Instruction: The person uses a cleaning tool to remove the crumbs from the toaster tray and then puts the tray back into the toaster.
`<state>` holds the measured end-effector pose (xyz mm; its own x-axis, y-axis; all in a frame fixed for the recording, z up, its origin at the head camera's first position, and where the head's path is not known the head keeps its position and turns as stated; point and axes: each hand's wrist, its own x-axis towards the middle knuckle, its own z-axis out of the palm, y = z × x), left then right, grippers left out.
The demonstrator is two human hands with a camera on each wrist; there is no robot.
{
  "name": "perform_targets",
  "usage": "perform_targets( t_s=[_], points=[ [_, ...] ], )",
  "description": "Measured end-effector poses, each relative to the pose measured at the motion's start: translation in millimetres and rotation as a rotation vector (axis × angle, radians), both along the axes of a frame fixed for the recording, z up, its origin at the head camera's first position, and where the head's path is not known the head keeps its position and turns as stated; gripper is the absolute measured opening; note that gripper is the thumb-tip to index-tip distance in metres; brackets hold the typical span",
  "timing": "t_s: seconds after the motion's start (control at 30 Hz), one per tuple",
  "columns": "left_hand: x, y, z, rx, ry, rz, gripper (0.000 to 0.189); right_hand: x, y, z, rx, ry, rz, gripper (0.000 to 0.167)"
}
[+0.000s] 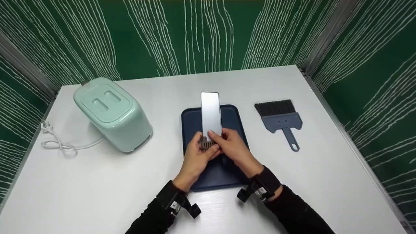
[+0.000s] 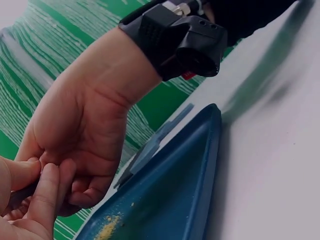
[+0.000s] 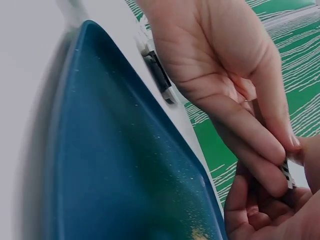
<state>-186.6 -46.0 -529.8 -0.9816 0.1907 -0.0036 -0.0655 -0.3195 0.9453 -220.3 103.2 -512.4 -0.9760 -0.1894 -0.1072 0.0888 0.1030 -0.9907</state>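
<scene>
Both hands hold a long, shiny, flat metal crumb tray (image 1: 211, 112) by its slotted grey near end, over a dark blue tray (image 1: 232, 118). My left hand (image 1: 196, 158) grips the left side of that end, thumb on top. From the right, my right hand (image 1: 236, 148) pinches it, the thumb lying on the metal face. In the left wrist view, a small heap of yellow crumbs (image 2: 107, 229) lies in the blue tray, with specks scattered around it. The fingers hide most of the slotted end there.
A mint-green toaster (image 1: 113, 113) with a closed lid stands on the left of the white table (image 1: 156, 201). Its white cord and plug (image 1: 66, 147) lie beside it. To the right lies a blue-grey hand brush (image 1: 282, 120) with black bristles. Green walls enclose the table's back and sides.
</scene>
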Motion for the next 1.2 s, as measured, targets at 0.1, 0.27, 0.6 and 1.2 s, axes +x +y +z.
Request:
perform_targets(
  t_s=[0.1, 0.27, 0.6, 1.2],
  points=[
    [0.4, 0.6, -0.4, -0.006, -0.004, -0.001, 0.028, 0.1, -0.1, -2.5, -0.002, 0.020, -0.009, 0.028],
    [0.3, -0.1, -1.1, -0.019, 0.011, -0.028, 0.030, -0.2, 1.3, -3.5, 0.010, 0.048, -0.017, 0.027],
    [-0.6, -6.5, -3.1, -0.273, 0.127, -0.092, 0.040, -3.3, 9.5, 1.3, 0.075, 0.090, -0.012, 0.029],
    [0.3, -16.3, 4.6, -0.975, 0.509, -0.126, 0.020, -11.4, 32.1, 4.6, 0.107, 0.057, -0.069, 0.032]
  ],
)
